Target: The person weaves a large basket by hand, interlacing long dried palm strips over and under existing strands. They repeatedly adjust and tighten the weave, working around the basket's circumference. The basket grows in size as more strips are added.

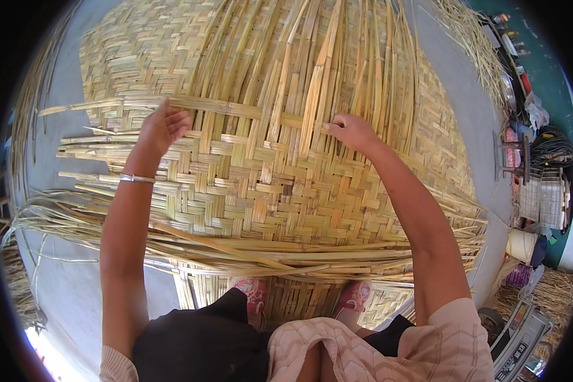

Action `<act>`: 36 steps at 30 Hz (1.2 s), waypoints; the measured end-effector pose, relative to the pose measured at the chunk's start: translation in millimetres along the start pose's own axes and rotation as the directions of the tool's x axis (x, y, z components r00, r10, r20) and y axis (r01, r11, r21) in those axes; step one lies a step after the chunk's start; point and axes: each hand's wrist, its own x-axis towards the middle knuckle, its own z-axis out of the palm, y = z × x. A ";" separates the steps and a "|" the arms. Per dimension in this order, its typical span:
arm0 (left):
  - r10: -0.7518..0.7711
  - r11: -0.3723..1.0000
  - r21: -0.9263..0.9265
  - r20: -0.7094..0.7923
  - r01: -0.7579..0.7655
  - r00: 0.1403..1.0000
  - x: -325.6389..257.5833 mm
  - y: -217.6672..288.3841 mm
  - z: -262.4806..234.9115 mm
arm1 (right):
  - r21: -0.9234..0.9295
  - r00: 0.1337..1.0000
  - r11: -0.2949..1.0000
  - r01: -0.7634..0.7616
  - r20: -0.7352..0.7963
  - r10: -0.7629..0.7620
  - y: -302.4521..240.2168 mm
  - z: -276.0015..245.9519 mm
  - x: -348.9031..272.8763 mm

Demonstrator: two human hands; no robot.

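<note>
A large woven mat of split bamboo or cane strips [235, 184] lies spread in front of me. One long crosswise strip [223, 107] runs over the weave and under some of the upright strips [318, 83]. My left hand [164, 129] is at this crosswise strip, its thumb touching it and its fingers loosely curled, not wrapped round it. My right hand [352, 132] is closed in a pinch at the strip's right part, beside the upright strips; its fingertips partly hide what they grip. Loose strip ends [86, 151] stick out past the mat's left edge.
A bundle of long loose strips [286, 260] lies across the near side, by my pink shoes [251, 296]. More strips [471, 44] lie at the far right. Along the right wall stand a coiled black cable [552, 149], a white tub [521, 246] and a grey device [519, 344].
</note>
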 end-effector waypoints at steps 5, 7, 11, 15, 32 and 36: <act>-0.033 0.925 0.369 0.325 -0.095 0.945 -37.5 -36.9 83.1 | 0.073 0.997 0.997 0.020 -0.078 -0.014 2.4 3.1 -7.5; -0.087 0.885 0.457 0.351 -0.089 0.932 -37.5 -37.5 105.4 | 0.067 0.994 0.998 0.022 -0.111 -0.014 -1.2 1.6 -11.7; -0.037 0.816 0.547 0.371 -0.186 0.928 -26.4 -41.9 129.1 | 0.055 0.985 0.998 0.030 -0.169 -0.020 -9.2 -5.5 -16.5; 0.181 0.596 0.693 0.377 -0.406 0.909 -19.0 -51.5 137.1 | 0.056 0.983 0.998 0.040 -0.181 -0.030 -11.2 -7.1 -17.5; -0.002 0.642 0.716 0.359 -0.274 0.933 -43.7 -32.1 148.5 | 0.127 0.979 0.989 0.081 -0.196 -0.055 -2.1 -1.6 -12.7; -0.107 0.664 0.720 0.358 -0.202 0.927 -54.9 -30.8 152.0 | 0.135 0.983 0.989 0.063 -0.179 -0.039 -5.0 -1.8 -12.2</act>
